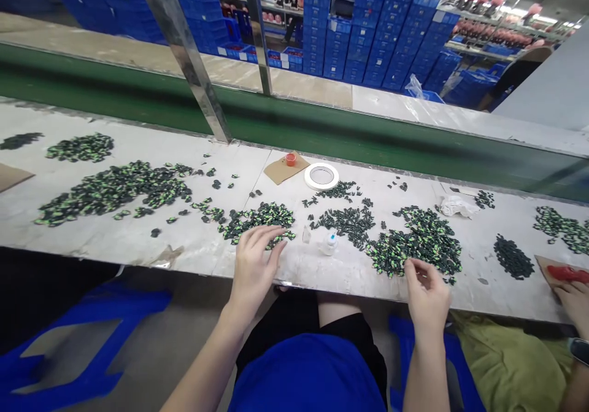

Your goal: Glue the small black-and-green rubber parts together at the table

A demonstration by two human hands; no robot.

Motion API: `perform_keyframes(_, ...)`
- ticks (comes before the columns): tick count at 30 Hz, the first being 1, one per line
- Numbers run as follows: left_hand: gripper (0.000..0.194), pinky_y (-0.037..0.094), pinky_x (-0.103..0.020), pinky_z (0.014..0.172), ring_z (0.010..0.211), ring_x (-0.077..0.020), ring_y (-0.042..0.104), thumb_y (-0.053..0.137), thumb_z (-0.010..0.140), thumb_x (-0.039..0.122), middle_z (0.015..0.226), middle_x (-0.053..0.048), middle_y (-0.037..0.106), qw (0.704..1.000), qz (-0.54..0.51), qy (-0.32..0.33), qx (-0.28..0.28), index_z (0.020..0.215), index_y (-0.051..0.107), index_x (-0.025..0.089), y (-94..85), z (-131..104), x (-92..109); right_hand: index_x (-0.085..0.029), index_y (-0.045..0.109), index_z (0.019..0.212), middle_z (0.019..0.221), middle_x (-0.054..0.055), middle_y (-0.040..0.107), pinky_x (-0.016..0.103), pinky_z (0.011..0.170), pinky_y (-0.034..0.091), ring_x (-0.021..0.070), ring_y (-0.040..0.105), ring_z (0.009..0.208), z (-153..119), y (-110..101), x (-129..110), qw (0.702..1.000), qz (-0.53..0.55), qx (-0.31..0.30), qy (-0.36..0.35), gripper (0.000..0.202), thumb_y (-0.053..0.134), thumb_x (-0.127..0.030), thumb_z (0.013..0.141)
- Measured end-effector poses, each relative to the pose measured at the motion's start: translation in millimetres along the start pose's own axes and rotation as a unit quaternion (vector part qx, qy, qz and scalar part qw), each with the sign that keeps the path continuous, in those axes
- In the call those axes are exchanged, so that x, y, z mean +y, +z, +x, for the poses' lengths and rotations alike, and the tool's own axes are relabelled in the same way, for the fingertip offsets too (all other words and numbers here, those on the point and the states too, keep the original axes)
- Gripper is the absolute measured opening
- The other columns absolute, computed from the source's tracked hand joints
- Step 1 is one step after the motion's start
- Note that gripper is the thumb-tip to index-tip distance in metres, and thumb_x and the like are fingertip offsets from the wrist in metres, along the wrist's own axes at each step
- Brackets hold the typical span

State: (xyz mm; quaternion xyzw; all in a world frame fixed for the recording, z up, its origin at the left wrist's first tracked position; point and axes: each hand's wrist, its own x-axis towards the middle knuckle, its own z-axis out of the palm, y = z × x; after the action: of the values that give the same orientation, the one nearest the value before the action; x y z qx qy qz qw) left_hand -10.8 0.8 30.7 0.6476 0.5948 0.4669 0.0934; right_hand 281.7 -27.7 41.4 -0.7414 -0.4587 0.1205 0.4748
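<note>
My left hand (256, 262) is over the near edge of a pile of small black and green parts (257, 218). Its fingers stretch to the right, with the thumb apart from them and nothing visible between. My right hand (429, 292) is at the front edge of another black and green pile (421, 240), thumb and forefinger curled together in a pinch. Whatever those fingertips hold is too small to make out. Small plain black parts (347, 223) lie between the two piles. Close to them stands a small white bottle with a blue tip (329, 244).
A roll of white tape (321, 177) lies behind the bottle, beside cardboard (278, 171) bearing a red cap (291, 159). A larger pile (115, 192) spreads leftward. At far right, a co-worker's hand (575, 301) touches a red object (568, 273). A metal post (184, 56) rises behind.
</note>
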Motion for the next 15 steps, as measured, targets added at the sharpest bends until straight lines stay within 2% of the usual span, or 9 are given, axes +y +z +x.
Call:
perform_keyframes(2,0.013,0.043,-0.053,0.094,0.112,-0.0318,0.051,0.060,0.085,0.023,0.104,-0.008,0.069,0.998,0.047,0.026,-0.019,0.092,0.070,0.024,8.7,13.1,-15.6,-0.016,0.068,0.095,0.099,0.014,0.064,0.047,0.086,0.044,0.0295,0.057,0.092,5.9,7.1,4.3,0.997,-0.054,0.057,-0.024,0.046,0.062,-0.057,0.076)
perform_keyframes(4,0.010,0.040,-0.058,0.093,0.117,-0.0362,0.046,0.063,0.082,0.019,0.112,-0.011,0.065,0.993,0.094,0.040,-0.052,0.084,0.072,0.024,19.3,23.3,-23.7,-0.017,0.068,0.104,0.108,0.016,0.061,0.051,0.094,0.037,0.0339,0.049,0.106,2.2,21.8,0.6,0.994,-0.061,0.058,-0.074,0.052,0.065,-0.059,0.073)
perform_keyframes(7,0.009,0.035,-0.063,0.094,0.123,-0.0409,0.041,0.067,0.077,0.014,0.114,-0.014,0.062,0.981,0.135,0.065,-0.121,0.075,0.071,0.022,32.1,30.6,-25.7,-0.021,0.067,0.108,0.107,0.014,0.062,0.052,0.093,0.038,0.0336,0.045,0.107,-13.2,53.5,-8.9,0.987,-0.022,-0.046,-0.152,0.053,0.071,-0.058,0.070)
perform_keyframes(9,0.011,0.034,-0.063,0.093,0.124,-0.0422,0.038,0.066,0.076,0.012,0.111,-0.014,0.062,0.977,0.143,0.070,-0.145,0.070,0.070,0.020,37.0,30.8,-25.4,-0.024,0.066,0.112,0.109,0.012,0.062,0.052,0.093,0.039,0.0327,0.044,0.107,-22.8,76.0,-13.2,0.977,-0.001,-0.107,-0.184,0.055,0.075,-0.055,0.068)
perform_keyframes(12,0.017,0.035,-0.062,0.090,0.121,-0.0412,0.039,0.062,0.077,0.010,0.105,-0.013,0.064,0.979,0.132,0.061,-0.141,0.065,0.068,0.021,39.6,28.3,-26.6,-0.025,0.065,0.113,0.111,0.011,0.061,0.051,0.092,0.041,0.0319,0.045,0.105,-29.5,102.7,-17.1,0.967,0.011,-0.161,-0.195,0.054,0.079,-0.049,0.066)
perform_keyframes(15,0.021,0.034,-0.059,0.088,0.114,-0.0387,0.043,0.059,0.079,0.008,0.091,-0.010,0.068,0.983,0.105,0.065,-0.135,0.065,0.066,0.022,38.1,27.3,-27.3,-0.024,0.065,0.101,0.108,0.011,0.062,0.050,0.090,0.044,0.0316,0.046,0.105,-30.0,113.9,-21.6,0.965,0.020,-0.185,-0.187,0.036,0.077,-0.039,0.070)
